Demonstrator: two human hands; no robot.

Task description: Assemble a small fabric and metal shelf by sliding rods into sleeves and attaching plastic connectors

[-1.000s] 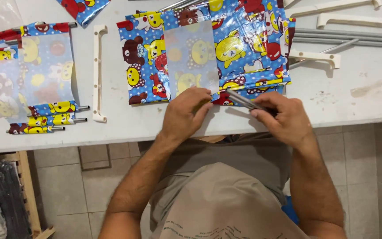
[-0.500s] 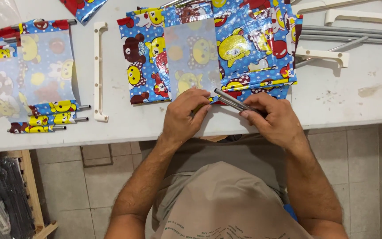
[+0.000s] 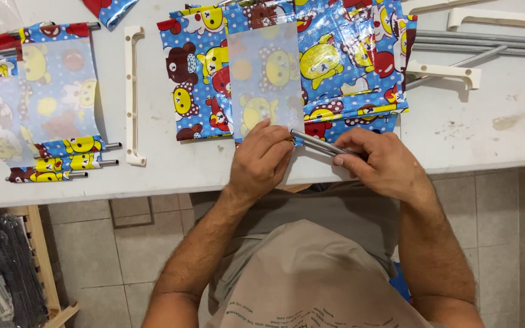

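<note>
At centre frame, the right hand [image 3: 384, 163] is closed around a thin grey metal rod [image 3: 318, 143]. The left hand [image 3: 261, 159], fingers curled, presses the blue cartoon-printed plastic sheet [image 3: 335, 67] onto the white worktop [image 3: 487, 133].

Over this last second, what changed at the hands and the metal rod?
Little. The right hand keeps its grip on the thin metal rod, whose free end has edged left along the near edge of the cartoon-print sheet. The left hand has spread its fingers flatter over that edge, beside the rod tip. The finished sheet with rods, the white plastic bar and the table stayed as they were.
</note>
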